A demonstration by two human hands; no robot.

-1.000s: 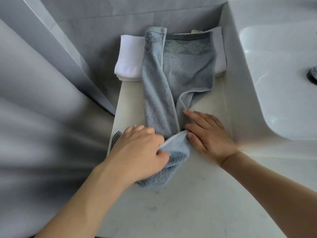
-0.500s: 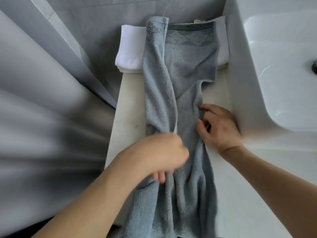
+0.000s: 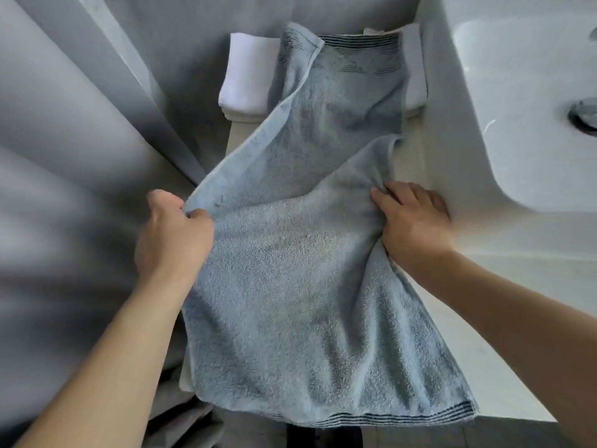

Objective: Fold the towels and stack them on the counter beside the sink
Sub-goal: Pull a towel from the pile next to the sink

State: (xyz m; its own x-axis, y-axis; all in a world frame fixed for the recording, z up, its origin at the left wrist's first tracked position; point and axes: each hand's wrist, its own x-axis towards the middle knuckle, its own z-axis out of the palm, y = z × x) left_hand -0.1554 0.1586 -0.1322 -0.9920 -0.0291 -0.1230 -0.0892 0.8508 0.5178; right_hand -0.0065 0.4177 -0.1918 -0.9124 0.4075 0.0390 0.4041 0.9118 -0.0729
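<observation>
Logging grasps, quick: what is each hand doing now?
Left hand: pinches the grey towel at its left edge.
Right hand: grips the towel's right edge.

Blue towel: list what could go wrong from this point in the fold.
1. The blue towel has its near striped end hanging past the counter edge; if either of the hands lets go, it could slide off.
2. Its far end lies on the white folded towel, so pulling with the left hand and right hand may drag that one askew.
</observation>
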